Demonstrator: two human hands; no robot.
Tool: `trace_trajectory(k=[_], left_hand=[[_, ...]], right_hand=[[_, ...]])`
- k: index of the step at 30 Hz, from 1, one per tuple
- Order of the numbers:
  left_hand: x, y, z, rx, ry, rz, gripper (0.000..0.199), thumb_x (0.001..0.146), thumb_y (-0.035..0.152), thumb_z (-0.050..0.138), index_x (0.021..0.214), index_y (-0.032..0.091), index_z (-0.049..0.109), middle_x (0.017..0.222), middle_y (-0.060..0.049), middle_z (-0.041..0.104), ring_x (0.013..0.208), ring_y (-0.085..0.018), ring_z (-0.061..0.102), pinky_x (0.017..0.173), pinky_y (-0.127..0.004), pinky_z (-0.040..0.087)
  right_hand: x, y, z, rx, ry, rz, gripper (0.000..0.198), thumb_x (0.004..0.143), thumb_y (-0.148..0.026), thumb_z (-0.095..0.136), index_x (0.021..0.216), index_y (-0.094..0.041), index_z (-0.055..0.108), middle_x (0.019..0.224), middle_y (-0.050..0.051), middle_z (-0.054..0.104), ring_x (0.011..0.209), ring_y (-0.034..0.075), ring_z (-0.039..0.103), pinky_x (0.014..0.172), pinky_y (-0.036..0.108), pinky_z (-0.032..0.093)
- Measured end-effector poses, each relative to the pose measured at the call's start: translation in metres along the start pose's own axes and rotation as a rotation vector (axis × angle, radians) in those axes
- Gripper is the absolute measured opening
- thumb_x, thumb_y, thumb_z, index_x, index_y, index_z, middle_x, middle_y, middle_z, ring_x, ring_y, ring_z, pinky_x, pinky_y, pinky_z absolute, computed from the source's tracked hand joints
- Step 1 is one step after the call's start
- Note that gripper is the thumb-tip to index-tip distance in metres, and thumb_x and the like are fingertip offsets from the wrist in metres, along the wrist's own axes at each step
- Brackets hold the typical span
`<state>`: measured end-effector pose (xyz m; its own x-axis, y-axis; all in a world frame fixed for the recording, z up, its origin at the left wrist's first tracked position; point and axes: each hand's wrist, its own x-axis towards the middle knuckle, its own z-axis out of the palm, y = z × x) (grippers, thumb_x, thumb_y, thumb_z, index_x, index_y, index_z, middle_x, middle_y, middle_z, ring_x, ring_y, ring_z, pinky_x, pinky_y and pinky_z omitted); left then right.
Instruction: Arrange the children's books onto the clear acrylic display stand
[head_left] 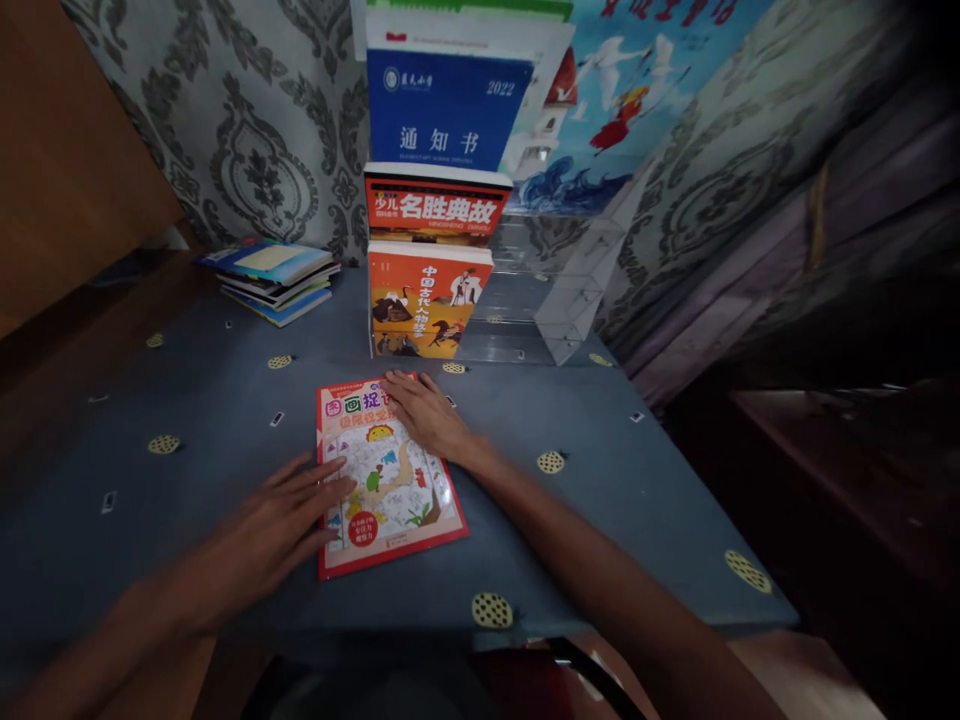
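A red-bordered children's picture book (390, 480) lies flat on the table, its illustrated cover facing up. My left hand (296, 515) rests at the book's left edge, fingers stretched over the cover. At the upper right of the same book, my right hand (426, 412) lies with its fingers extended across the corner. Neither hand grips the book. Part of the cover title is hidden under my right hand.
Beyond the book stands a clear acrylic rack (577, 290) holding an orange book (424, 300), a red book (435, 205), a blue booklet (450, 105) and a large picture book (622, 100). A stack of books (274, 275) sits at the back left of the cloth-covered table (225, 400).
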<state>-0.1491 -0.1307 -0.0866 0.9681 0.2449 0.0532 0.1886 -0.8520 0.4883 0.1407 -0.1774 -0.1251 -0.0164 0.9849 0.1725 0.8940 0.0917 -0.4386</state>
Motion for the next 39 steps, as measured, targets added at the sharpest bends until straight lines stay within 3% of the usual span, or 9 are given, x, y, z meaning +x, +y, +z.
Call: trace_trajectory(k=[9, 15, 18, 20, 24, 26, 28, 33, 39], left_hand=[[0.109, 0.003, 0.023, -0.007, 0.039, 0.040, 0.062, 0.093, 0.058, 0.053, 0.144, 0.023, 0.052, 0.156, -0.015, 0.044, 0.150, -0.029, 0.031, 0.125, -0.054, 0.011], [0.089, 0.069, 0.055, -0.260, -0.235, 0.264, 0.072, 0.085, 0.052, 0.070, 0.149, 0.033, 0.045, 0.159, -0.006, 0.039, 0.149, -0.027, 0.034, 0.127, -0.050, 0.014], [0.076, 0.090, 0.047, -0.446, -0.359, 0.244, 0.068, 0.085, 0.044, 0.071, 0.147, 0.047, 0.043, 0.157, 0.005, 0.041, 0.147, -0.023, 0.038, 0.127, -0.046, 0.018], [0.078, 0.090, 0.035, -0.507, -0.371, 0.203, 0.054, 0.090, 0.043, 0.064, 0.142, 0.046, 0.051, 0.154, 0.007, 0.048, 0.144, -0.023, 0.044, 0.125, -0.045, 0.027], [0.098, 0.051, 0.007, -0.447, 0.014, 0.045, 0.033, 0.096, 0.041, 0.049, 0.114, 0.027, 0.073, 0.114, -0.006, 0.076, 0.108, -0.027, 0.069, 0.100, -0.043, 0.051], [0.111, 0.019, -0.005, -0.386, 0.306, -0.069, 0.032, 0.094, 0.044, 0.049, 0.102, 0.023, 0.073, 0.105, -0.008, 0.075, 0.103, -0.028, 0.068, 0.096, -0.043, 0.051], [0.122, -0.014, -0.013, -0.423, 0.432, -0.168, 0.034, 0.090, 0.050, 0.054, 0.098, 0.021, 0.070, 0.098, -0.007, 0.073, 0.098, -0.027, 0.067, 0.093, -0.040, 0.051], [0.134, -0.063, -0.018, -0.879, 0.355, -0.268, 0.056, 0.073, 0.068, 0.070, 0.099, 0.018, 0.066, 0.095, -0.008, 0.073, 0.090, -0.022, 0.068, 0.089, -0.035, 0.053], [0.133, -0.073, -0.014, -0.956, 0.315, -0.222, 0.059, 0.079, 0.069, 0.065, 0.106, 0.016, 0.063, 0.100, -0.009, 0.074, 0.098, -0.021, 0.068, 0.096, -0.036, 0.051]], right_hand=[[0.006, 0.015, -0.020, 0.276, -0.100, 0.003, 0.055, 0.108, -0.046, 0.021, 0.153, -0.021, 0.040, 0.155, 0.006, 0.048, 0.145, 0.018, 0.041, 0.125, 0.046, 0.020], [0.008, 0.015, -0.021, 0.307, -0.108, 0.030, 0.057, 0.107, -0.052, 0.021, 0.152, -0.025, 0.042, 0.156, 0.005, 0.047, 0.146, 0.020, 0.041, 0.126, 0.048, 0.018], [0.008, 0.015, -0.020, 0.285, -0.107, 0.013, 0.058, 0.107, -0.053, 0.021, 0.152, -0.023, 0.042, 0.155, 0.006, 0.048, 0.146, 0.020, 0.041, 0.125, 0.049, 0.018], [0.007, 0.015, -0.018, 0.263, -0.097, 0.007, 0.057, 0.107, -0.053, 0.021, 0.152, -0.024, 0.042, 0.156, 0.005, 0.047, 0.147, 0.020, 0.039, 0.125, 0.048, 0.019], [0.006, 0.015, -0.015, 0.207, -0.076, 0.004, 0.054, 0.107, -0.049, 0.024, 0.151, -0.023, 0.043, 0.156, 0.007, 0.047, 0.147, 0.020, 0.038, 0.125, 0.049, 0.021], [0.005, 0.014, -0.013, 0.167, -0.069, 0.004, 0.053, 0.107, -0.047, 0.028, 0.151, -0.020, 0.043, 0.155, 0.010, 0.047, 0.147, 0.022, 0.039, 0.124, 0.050, 0.022], [0.003, 0.009, -0.012, 0.111, -0.055, -0.002, 0.052, 0.106, -0.046, 0.034, 0.150, -0.019, 0.043, 0.155, 0.012, 0.048, 0.147, 0.023, 0.039, 0.123, 0.051, 0.023], [0.002, -0.022, -0.001, -0.128, -0.008, 0.026, 0.059, 0.104, -0.049, 0.039, 0.146, -0.009, 0.047, 0.156, 0.021, 0.042, 0.149, 0.032, 0.034, 0.123, 0.057, 0.018], [0.003, -0.094, 0.031, -0.180, 0.001, 0.046, 0.075, 0.102, -0.057, 0.038, 0.146, 0.003, 0.042, 0.157, 0.030, 0.034, 0.152, 0.036, 0.024, 0.124, 0.054, 0.020]])
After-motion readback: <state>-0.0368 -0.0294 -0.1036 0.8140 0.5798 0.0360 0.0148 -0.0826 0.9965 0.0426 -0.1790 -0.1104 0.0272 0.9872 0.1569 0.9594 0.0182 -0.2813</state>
